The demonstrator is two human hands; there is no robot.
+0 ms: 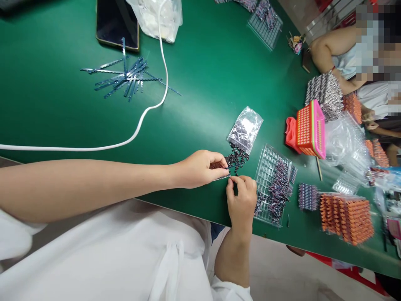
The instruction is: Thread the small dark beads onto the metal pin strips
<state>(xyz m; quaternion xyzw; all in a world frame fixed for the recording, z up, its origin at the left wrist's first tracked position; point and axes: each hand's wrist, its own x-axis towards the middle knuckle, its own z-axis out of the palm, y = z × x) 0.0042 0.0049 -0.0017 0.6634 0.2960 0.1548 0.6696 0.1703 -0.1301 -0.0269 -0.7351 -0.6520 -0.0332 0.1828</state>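
Near the table's front edge, my left hand point(203, 169) is closed in a pinch on a thin dark strip point(222, 178) that shows beneath the fingers. Thumb and forefinger of my right hand point(242, 198) are pressed together at the strip's end; whatever they grip is too small to make out. Small dark beads point(236, 158) lie loose just beyond the fingertips, spilling from a clear plastic bag point(246, 128). Beside my right hand is a clear compartment tray point(266, 161) with a heap of thin purple-and-blue pieces point(278, 190) in it.
Twisted blue strips point(128, 79) lie on the green table near a phone point(117, 25). A white cable point(140, 121) crosses the left side. To the right stand a pink-and-orange basket point(308, 129) and stacked orange pieces point(346, 217). Another person point(341, 54) sits at the far right.
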